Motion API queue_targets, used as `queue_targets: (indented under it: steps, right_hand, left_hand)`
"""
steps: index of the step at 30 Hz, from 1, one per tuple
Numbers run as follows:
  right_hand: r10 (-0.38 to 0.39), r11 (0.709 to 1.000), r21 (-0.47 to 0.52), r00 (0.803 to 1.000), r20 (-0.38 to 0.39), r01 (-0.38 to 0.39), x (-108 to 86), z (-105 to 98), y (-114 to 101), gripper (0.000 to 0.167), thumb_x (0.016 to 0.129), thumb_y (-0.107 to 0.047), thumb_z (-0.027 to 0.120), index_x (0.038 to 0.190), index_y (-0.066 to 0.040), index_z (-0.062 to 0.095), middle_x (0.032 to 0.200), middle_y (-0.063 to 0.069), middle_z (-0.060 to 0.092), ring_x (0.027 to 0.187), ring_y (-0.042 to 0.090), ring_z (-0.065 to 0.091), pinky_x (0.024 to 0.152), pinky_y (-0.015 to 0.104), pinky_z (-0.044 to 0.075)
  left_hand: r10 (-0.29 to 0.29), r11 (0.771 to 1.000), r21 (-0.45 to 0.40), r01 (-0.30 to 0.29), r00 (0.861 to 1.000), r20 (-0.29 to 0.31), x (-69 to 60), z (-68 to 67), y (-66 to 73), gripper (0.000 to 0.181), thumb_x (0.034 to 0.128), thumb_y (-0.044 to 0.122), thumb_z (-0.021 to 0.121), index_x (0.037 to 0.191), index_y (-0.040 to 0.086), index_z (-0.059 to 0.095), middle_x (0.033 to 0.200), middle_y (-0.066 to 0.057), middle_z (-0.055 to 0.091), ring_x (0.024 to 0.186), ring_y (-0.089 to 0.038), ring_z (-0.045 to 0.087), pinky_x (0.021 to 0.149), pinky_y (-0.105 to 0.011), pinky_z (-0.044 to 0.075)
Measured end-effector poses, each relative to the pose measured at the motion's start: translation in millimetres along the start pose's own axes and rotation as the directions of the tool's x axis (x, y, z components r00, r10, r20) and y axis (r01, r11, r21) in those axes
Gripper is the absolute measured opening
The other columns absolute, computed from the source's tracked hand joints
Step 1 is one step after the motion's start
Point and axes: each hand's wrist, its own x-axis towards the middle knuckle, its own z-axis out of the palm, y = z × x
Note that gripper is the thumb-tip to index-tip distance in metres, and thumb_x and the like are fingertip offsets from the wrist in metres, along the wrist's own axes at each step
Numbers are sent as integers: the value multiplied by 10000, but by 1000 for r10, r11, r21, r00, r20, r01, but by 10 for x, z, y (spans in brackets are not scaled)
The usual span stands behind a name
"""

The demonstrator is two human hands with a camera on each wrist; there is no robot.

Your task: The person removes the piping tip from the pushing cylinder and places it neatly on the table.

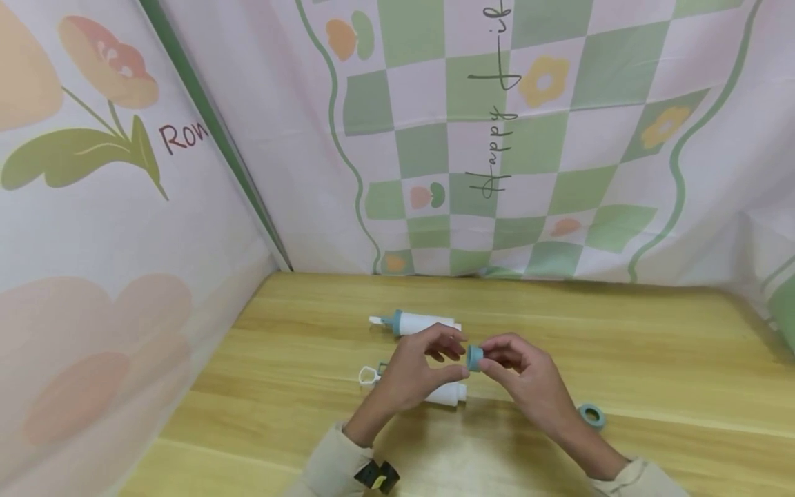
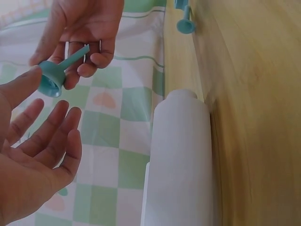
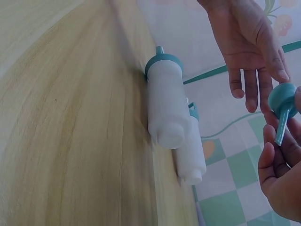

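Observation:
My right hand (image 1: pixel 520 369) pinches a teal funnel-shaped piece (image 1: pixel 475 358) by its side. In the left wrist view, the wide mouth of this funnel-shaped piece (image 2: pixel 51 77) faces my left hand (image 2: pixel 40 160), and its thin stem points away. The left thumb tip lies at the rim, touching or nearly so; its other fingers are spread and loosely bent, holding nothing. Below the hands lies a white squeeze bottle (image 1: pixel 446 394), partly hidden by the left hand. A second white squeeze bottle (image 1: pixel 425 324) with a teal top lies behind it.
To the right, beside my right forearm, a teal piece with a round opening (image 1: pixel 592 416) sits on the wooden table (image 1: pixel 671 359). Patterned cloth (image 1: pixel 534 166) hangs along the table's back edge, and another printed cloth (image 1: pixel 124 228) stands at the left.

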Motion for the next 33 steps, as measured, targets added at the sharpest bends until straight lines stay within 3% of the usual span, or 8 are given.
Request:
queue_targets:
  steps: [8,17,24,33]
  right_hand:
    - [12,1000,-3,1000,17,-12,-8,14,-7,161,928,-79,711,1078,-47,665,928,-26,726,870,128,675,788,274,520]
    - [10,1000,14,999,33,-10,-12,29,6,168,934,-75,702,1093,-45,659,951,-17,725,884,134,675,798,271,518]
    - [-5,1000,10,999,33,5,-11,17,-11,195,954,-76,680,1146,-55,653,992,-14,722,910,137,678,818,264,520]
    - [-24,999,28,999,32,24,-46,4,11,193,951,-53,676,1140,-30,642,972,9,711,867,148,659,739,264,527]
  left_hand:
    - [-4,1000,-26,5,1000,16,-11,20,3,343,890,175,780,1195,82,653,1043,-1,705,941,-160,668,832,-433,550]
    - [1,1000,-20,-1,1000,14,-30,17,0,328,887,158,780,1176,61,659,1053,7,711,931,-143,671,828,-420,553]
    - [34,999,-36,-35,999,-16,-34,-26,23,292,892,117,769,1161,90,658,1036,35,696,933,-126,666,822,-317,549]
    - [10,999,-42,-11,999,-39,-46,-76,43,295,880,104,778,1151,114,663,1024,52,692,920,-104,661,820,-361,554]
